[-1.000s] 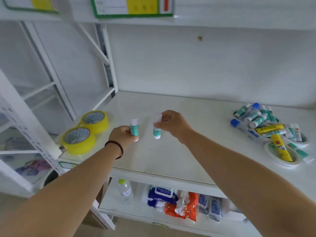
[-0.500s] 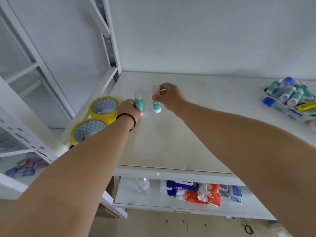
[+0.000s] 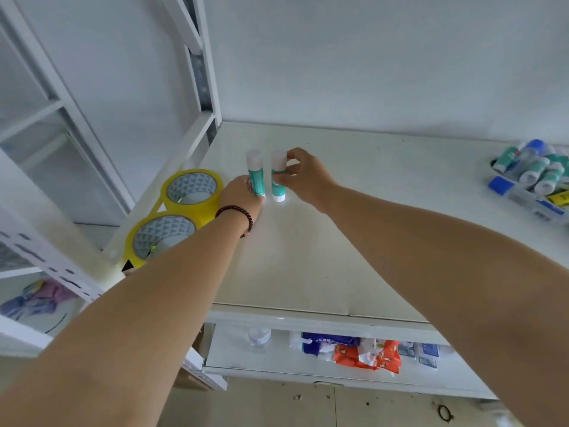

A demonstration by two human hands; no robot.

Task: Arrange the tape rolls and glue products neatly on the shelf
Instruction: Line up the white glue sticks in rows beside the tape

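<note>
Two green-and-white glue sticks stand upright side by side on the white shelf, near its left end. My left hand grips the left glue stick low on its body. My right hand pinches the right glue stick with fingertips at its cap and middle. Two yellow tape rolls lie flat at the shelf's left edge: the far roll just left of my left hand, the near roll partly behind my left forearm. A pile of glue sticks and tubes sits at the far right.
A white upright post and diagonal brace rise at the shelf's back left corner. The lower shelf holds a water bottle, tissue packs and an orange packet. The wall closes the back.
Both hands have carried the glue sticks left and farther back, toward the tape rolls, and brought them close together, standing on the shelf. The camera has tilted down and moved closer.
</note>
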